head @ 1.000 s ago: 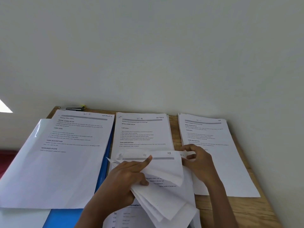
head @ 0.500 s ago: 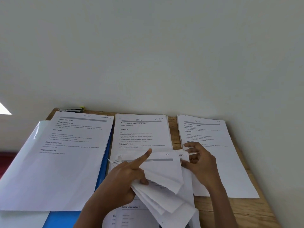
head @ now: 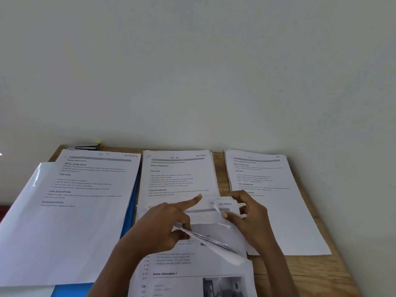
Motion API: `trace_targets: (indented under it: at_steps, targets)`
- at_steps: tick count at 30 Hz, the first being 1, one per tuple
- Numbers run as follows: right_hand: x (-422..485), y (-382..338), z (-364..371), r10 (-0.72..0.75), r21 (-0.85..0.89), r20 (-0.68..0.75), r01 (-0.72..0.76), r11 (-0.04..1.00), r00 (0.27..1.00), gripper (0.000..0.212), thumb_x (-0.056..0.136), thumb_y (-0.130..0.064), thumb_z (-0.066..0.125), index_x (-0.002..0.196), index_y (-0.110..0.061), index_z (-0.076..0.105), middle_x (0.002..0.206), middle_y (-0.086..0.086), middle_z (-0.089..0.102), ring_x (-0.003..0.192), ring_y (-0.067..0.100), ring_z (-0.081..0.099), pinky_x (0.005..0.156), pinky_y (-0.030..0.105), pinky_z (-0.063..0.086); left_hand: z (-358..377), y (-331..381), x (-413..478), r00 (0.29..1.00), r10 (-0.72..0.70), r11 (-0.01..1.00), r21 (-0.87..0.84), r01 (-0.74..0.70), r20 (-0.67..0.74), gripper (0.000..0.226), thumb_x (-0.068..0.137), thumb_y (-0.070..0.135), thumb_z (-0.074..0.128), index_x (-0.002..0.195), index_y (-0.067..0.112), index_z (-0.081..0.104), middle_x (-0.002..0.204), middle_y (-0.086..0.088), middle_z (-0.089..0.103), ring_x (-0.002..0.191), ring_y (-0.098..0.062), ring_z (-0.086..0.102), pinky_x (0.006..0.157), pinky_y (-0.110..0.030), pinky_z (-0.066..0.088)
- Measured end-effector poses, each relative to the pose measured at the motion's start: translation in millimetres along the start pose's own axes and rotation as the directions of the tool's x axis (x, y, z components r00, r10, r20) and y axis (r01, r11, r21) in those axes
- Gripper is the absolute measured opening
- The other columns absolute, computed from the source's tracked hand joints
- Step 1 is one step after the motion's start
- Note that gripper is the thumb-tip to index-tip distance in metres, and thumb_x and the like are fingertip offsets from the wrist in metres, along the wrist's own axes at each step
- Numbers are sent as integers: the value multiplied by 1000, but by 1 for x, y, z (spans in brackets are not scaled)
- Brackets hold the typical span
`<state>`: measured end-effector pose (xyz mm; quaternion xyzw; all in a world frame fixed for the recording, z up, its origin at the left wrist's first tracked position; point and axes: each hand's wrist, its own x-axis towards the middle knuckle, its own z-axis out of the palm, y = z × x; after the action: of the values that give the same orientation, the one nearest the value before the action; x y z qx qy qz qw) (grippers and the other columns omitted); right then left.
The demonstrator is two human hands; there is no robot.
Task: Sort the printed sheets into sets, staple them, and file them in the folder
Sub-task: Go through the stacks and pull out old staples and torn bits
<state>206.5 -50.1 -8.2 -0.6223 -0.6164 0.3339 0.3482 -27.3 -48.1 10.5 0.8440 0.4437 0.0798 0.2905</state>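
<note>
Nearest: loose stack (head: 192,275), centre-near on table (head: 310,279). Its near edge is cut off by the frame. Lowest visible pg reads "Scene information 1"; the photo on it is too dark to read. Long axis near–far, headings twd far end.

Upper pgs are folded back twd the near-right. L hand (head: 162,224) grips this folded wad (head: 214,241) betw thumb + curled fingers. Index finger is straight, pointing far-right over the pg.

R hand (head: 250,215) pinches the far-right corner of the exposed sheet (head: 225,204), thumb against fingers. Corner is lifted and hand-marked "SECTION 4". Most of that sheet is hidden under both hands.

Beyond: three piles side by side, all portrait, long axis near–far, headers at wall side.
- L pile (head: 85,200) lies on blue folder (head: 129,211), which is mostly covered.
- Mid pile (head: 177,172) is marked "SEC-A"; its near end is hidden by the hands.
- R pile (head: 272,200): hand note illegible.

Body text is too small to read throughout.

Farthest: stapler (head: 85,146) at far-left table edge, by the wall (head: 192,71).
</note>
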Motion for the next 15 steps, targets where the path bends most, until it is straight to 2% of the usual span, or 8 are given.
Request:
trace_targets:
  at_steps: [3, 7, 10, 12, 15]
  targets:
    - [2, 0, 4, 23, 12, -7, -23, 1000, 1000, 49, 75, -21, 79, 109, -35, 47, 98, -28, 52, 89, -5, 54, 66, -1, 42, 0, -2, 1, 1000, 0, 1000, -15, 0, -2, 10, 89, 29, 67, 96, 30, 75, 140, 44, 9, 118, 2, 50, 88, -2, 29]
    - [3, -1, 8, 23, -69, 49, -20, 997, 999, 85, 60, -32, 88, 124, -41, 33, 107, -38, 36, 96, -18, 41, 70, 0, 37, 2, -7, 0, 1000, 1, 1000, -21, -1, -4, 10, 89, 29, 67, 95, 32, 74, 139, 45, 6, 115, 9, 44, 86, 1, 29]
    - [2, 0, 8, -7, -121, 135, 24, 992, 991, 105, 50, -41, 91, 129, -45, 24, 115, -41, 25, 103, -30, 28, 74, -2, 34, 2, -9, -1, 999, 10, 999, -32, -11, -31, 12, 88, 26, 68, 98, 32, 74, 141, 41, 22, 116, 8, 46, 86, 0, 29]
    - [3, 2, 7, -28, -79, 130, 39, 996, 991, 102, 51, -35, 92, 130, -41, 27, 116, -38, 29, 104, -31, 29, 76, -7, 30, 3, -10, -3, 998, 20, 1000, -19, -21, -65, 19, 89, 25, 67, 106, 33, 72, 135, 31, 48, 113, 7, 45, 86, -1, 25]
    - [4, 3, 5, -9, 0, 20, 9, 1000, 1000, 72, 64, -25, 87, 119, -35, 42, 106, -31, 50, 93, -13, 53, 71, -1, 41, 7, -9, -9, 986, 75, 997, 6, -75, -149, 28, 85, 22, 70, 111, 34, 71, 115, 21, 67, 104, 3, 53, 89, -5, 25]
